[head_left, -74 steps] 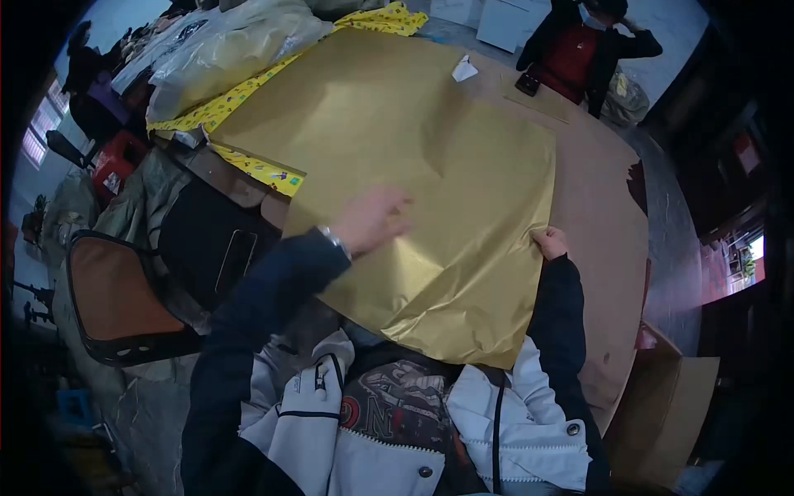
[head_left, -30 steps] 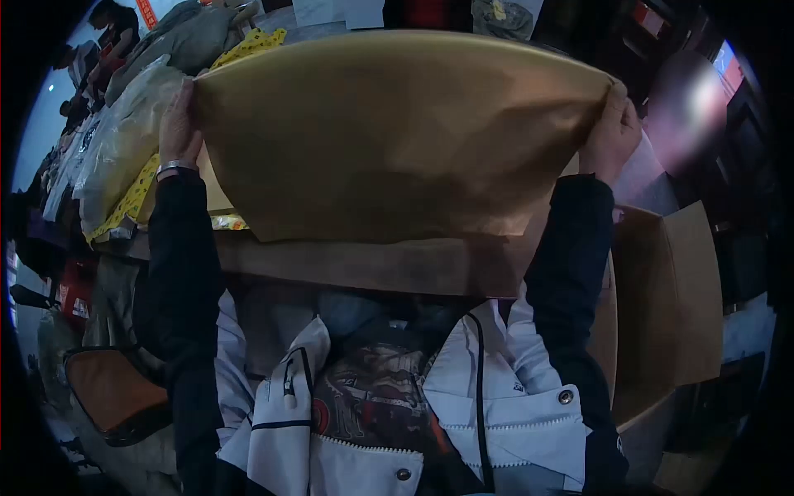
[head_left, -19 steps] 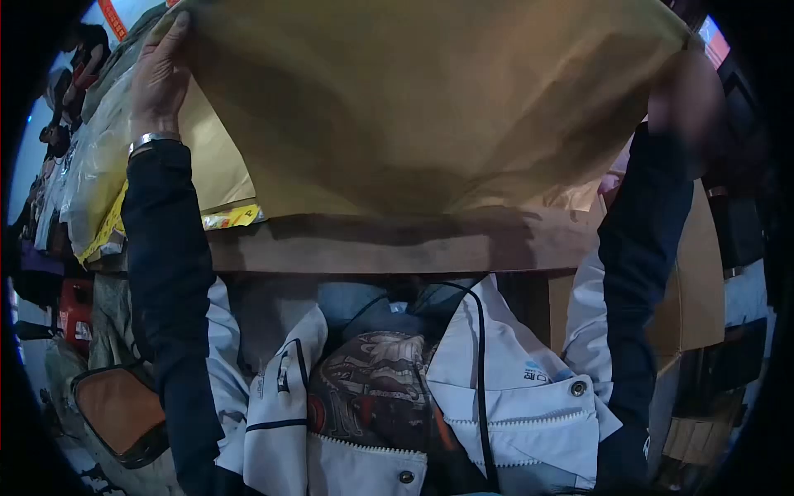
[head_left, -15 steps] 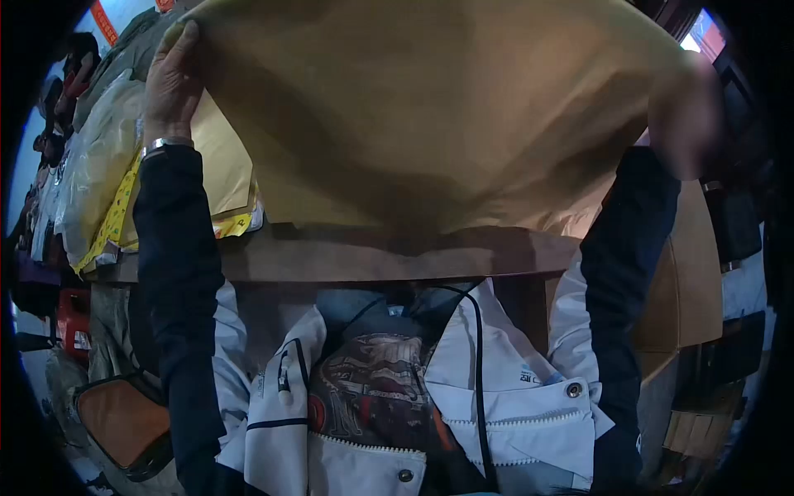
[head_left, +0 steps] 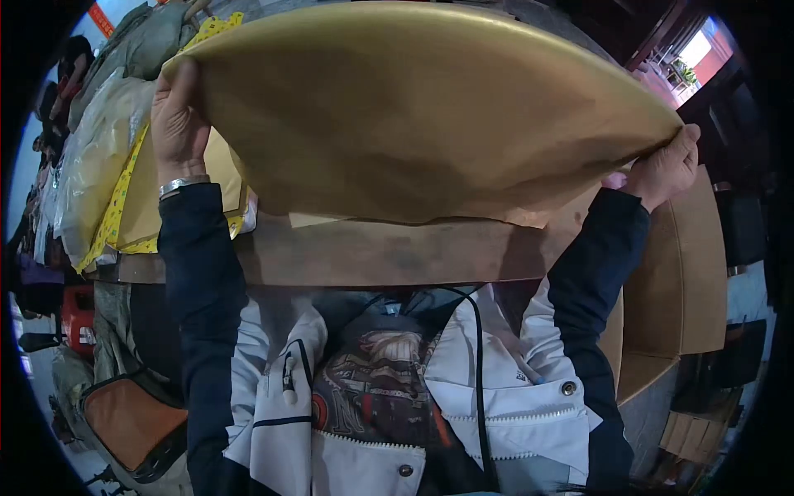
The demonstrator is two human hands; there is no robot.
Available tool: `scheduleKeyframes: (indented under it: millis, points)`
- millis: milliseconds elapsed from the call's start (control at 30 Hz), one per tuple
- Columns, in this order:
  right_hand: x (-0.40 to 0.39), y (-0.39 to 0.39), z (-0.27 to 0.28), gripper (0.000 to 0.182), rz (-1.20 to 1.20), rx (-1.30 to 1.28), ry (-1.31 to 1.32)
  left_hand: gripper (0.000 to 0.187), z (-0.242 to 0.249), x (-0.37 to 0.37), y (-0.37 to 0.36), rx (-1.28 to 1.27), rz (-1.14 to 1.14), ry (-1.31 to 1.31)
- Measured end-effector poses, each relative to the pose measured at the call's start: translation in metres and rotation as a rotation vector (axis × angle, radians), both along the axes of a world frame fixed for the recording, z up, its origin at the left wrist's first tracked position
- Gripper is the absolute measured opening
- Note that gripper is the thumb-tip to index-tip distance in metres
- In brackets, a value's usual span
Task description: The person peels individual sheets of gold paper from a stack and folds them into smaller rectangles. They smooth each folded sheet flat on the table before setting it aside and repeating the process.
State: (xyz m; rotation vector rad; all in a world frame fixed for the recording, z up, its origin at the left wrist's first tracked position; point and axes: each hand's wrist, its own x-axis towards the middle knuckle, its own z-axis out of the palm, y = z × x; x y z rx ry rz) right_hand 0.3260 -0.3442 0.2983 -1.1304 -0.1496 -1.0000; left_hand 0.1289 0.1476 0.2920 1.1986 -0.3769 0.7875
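Note:
A large sheet of brown kraft paper [head_left: 413, 124] is stretched between my two hands, its far edge bowed upward. At the sheet's upper left corner, my left hand [head_left: 179, 120] pinches it with the thumb on the near side. My right hand [head_left: 668, 169] grips the opposite corner, fingers closed on the edge. The sheet's lower edge hangs close over the wooden table [head_left: 397, 252] and hides much of the tabletop.
On the left lie a stack of tan paper [head_left: 141, 211] with yellow patterned wrapping [head_left: 112, 219] and a clear plastic bag [head_left: 99, 165]. An open cardboard box [head_left: 699, 264] stands at the right. An orange-brown seat [head_left: 132, 422] is at lower left.
Both hands have come down and nearer with the paper, so its far edge now shows. The right hand, blurred before, is now sharp.

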Motion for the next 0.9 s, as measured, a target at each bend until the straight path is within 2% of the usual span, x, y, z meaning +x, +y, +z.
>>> scheduleKeyframes:
  millis: [67,133,167,233,267,300,367,400,433,500,567,600,833,900]
  points:
    - [0.003,0.004,0.003,0.044,0.04,-0.024,-0.026,0.02,0.0,-0.004,0.01,-0.05,0.05,0.043]
    - [0.012,-0.001,0.005,0.041,0.005,-0.022,-0.048,0.021,0.008,-0.006,0.014,-0.016,0.01,0.093]
    - [0.012,-0.004,0.008,0.041,0.013,-0.018,-0.052,0.022,0.015,-0.008,0.017,0.052,-0.024,0.036]
    - [0.016,-0.014,0.012,0.037,0.099,0.006,-0.151,0.022,0.032,-0.022,0.012,0.011,0.037,0.067]
    - [0.02,-0.022,0.012,0.034,0.155,-0.031,-0.247,0.025,0.034,-0.03,0.005,0.06,-0.088,0.043]
    - [0.02,-0.019,0.011,0.034,0.161,-0.031,-0.243,0.025,0.032,-0.03,0.014,0.059,-0.082,0.047]
    - [0.017,-0.016,0.014,0.033,0.182,0.008,-0.224,0.031,0.027,-0.029,0.038,0.0,-0.259,0.272]
    - [0.016,-0.016,0.014,0.033,0.184,0.006,-0.229,0.032,0.035,-0.03,0.021,0.029,-0.32,0.284]
    - [0.019,-0.017,0.008,0.033,0.142,-0.027,-0.185,0.032,0.033,-0.028,0.018,0.029,-0.318,0.281]
    - [0.025,-0.02,0.001,0.032,0.1,-0.059,-0.139,0.03,0.026,-0.027,0.013,0.038,-0.151,0.201]
    - [0.036,-0.026,-0.001,0.032,0.245,-0.027,-0.216,0.029,0.026,-0.029,0.008,0.057,-0.089,0.191]
    - [0.037,-0.028,-0.002,0.032,0.245,-0.026,-0.219,0.028,0.027,-0.03,0.006,0.076,-0.027,0.182]
    - [0.012,-0.013,0.002,0.033,0.162,0.028,-0.176,0.027,0.014,-0.043,0.006,0.031,-0.108,0.074]
    - [0.011,-0.005,0.005,0.035,0.169,0.063,-0.172,0.029,0.002,-0.042,0.002,0.051,0.051,0.19]
